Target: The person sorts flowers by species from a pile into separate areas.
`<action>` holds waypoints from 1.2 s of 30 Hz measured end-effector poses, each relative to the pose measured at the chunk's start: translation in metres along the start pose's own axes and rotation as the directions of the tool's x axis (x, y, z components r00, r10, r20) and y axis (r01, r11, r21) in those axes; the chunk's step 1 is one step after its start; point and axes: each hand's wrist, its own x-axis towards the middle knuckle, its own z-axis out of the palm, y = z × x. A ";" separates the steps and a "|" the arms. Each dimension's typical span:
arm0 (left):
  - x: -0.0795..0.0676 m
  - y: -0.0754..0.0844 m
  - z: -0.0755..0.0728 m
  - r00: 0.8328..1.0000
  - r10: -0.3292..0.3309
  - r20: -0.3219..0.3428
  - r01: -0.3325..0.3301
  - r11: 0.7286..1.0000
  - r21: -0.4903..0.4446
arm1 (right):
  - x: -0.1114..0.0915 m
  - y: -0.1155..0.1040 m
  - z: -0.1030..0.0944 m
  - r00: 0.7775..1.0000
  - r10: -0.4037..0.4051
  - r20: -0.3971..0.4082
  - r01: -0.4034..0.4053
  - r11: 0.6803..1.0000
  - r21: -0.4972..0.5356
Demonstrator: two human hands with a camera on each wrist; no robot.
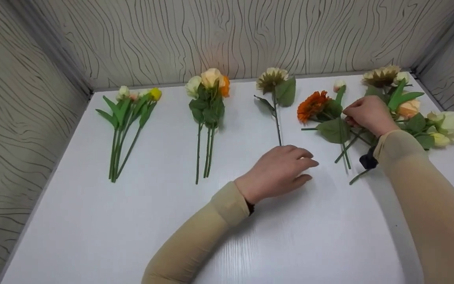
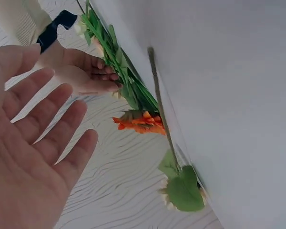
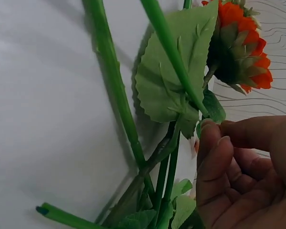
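My right hand pinches the green stem of a pale pink tulip between thumb and fingertips, at the left side of a mixed heap of flowers. In the right wrist view the pinched stem crosses a broad serrated leaf, and the fingers hide its far part. Beside the tulip lies an orange gerbera-like flower. My left hand hovers over the table with spread, relaxed fingers and holds nothing. Just beyond it lies a single cream flower on a long stem, its lower end hidden by that hand.
Several tulips lie together at the left of the white table. A bunch of roses lies near the back middle. The right-hand heap includes a large white flower and a peach one. A patterned wall borders the back.
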 end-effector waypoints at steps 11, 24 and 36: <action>0.011 0.012 0.010 1.000 -0.005 0.015 0.006 1.000 -0.021 | 0.008 0.007 0.006 0.997 0.066 0.035 -0.065 0.997 -0.031; 0.008 0.005 0.008 1.000 -0.022 0.004 0.022 0.997 -0.080 | 0.007 0.012 -0.001 0.988 0.134 0.083 -0.149 0.966 0.212; 0.000 -0.006 -0.005 0.957 -0.275 -0.095 0.230 0.915 -0.331 | -0.025 -0.004 -0.004 0.997 0.065 0.030 -0.068 0.720 0.690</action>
